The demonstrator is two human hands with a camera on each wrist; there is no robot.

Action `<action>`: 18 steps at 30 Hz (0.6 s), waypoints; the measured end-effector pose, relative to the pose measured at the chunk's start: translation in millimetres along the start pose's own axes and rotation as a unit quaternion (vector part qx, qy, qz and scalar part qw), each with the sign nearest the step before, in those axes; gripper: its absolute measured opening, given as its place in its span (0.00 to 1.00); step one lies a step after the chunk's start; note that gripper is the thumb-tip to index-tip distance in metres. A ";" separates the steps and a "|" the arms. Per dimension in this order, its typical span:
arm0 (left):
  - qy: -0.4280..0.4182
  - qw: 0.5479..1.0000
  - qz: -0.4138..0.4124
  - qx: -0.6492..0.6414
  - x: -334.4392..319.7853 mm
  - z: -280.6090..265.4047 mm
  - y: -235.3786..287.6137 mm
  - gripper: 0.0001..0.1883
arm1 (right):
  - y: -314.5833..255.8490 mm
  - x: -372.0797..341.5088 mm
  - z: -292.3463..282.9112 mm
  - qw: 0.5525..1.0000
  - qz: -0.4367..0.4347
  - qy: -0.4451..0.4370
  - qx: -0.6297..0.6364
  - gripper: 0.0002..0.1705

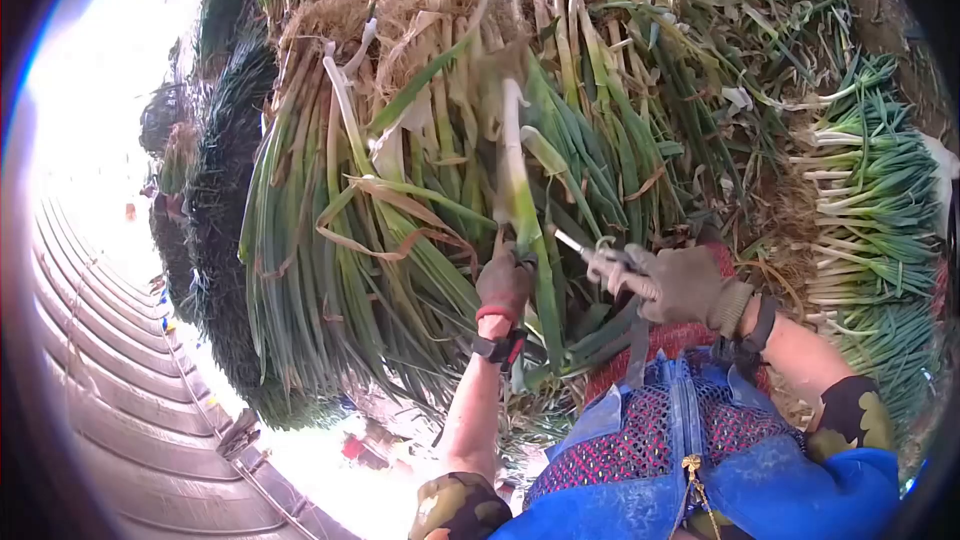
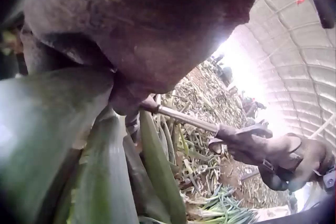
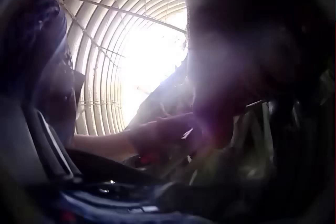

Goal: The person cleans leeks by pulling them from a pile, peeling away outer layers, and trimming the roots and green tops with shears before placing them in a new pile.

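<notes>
Gloved left hand, at the centre of the head view, has its fingers curled round one long green onion. Gloved right hand, right of centre and partly blurred, grips a slender tool. Components follow in descending size. Main heap of green onions: spreads across the centre and left of the frame, roots toward the top edge, leaves hanging toward the bottom. Ribbed wall: curves through the lower left. Blue garment: occupies the bottom edge, right of centre. Row of smaller onions: stacked along the right edge, roots left, leaves right. Held onion: white end toward upper centre, green leaf running down past the left hand. Tool: pale shaft, angled toward the held onion; contact between the two cannot be confirmed. The right wrist view is mostly dark.
</notes>
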State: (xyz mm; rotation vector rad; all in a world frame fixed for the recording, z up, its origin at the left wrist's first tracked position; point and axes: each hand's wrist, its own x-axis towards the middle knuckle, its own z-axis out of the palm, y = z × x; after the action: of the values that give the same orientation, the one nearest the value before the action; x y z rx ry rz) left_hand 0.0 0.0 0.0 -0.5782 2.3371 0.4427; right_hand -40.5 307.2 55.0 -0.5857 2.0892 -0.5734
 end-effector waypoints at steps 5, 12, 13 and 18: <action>-0.105 0.902 0.015 -0.418 5.4 -80.1 33.5 0.15 | -3.4 2.2 -8.7 0.997 -0.048 0.034 0.047 0.37; -0.047 0.570 0.331 -0.751 65.9 -272.4 146.5 0.27 | -5.1 60.0 -24.5 0.990 -0.009 0.138 0.007 0.30; -0.016 0.629 0.342 -0.698 72.2 -266.3 139.4 0.24 | -4.2 70.3 -25.9 0.987 -0.010 0.162 -0.004 0.28; 0.178 0.901 0.192 -0.345 95.0 -87.3 59.2 0.14 | 0.1 122.8 -46.2 0.983 0.089 0.156 0.048 0.43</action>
State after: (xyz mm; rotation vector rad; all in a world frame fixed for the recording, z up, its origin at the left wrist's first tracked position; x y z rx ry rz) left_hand -140.8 -16.8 6.1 -0.5374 2.6206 1.5000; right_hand -142.1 242.7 2.8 -0.2613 2.3622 -0.6928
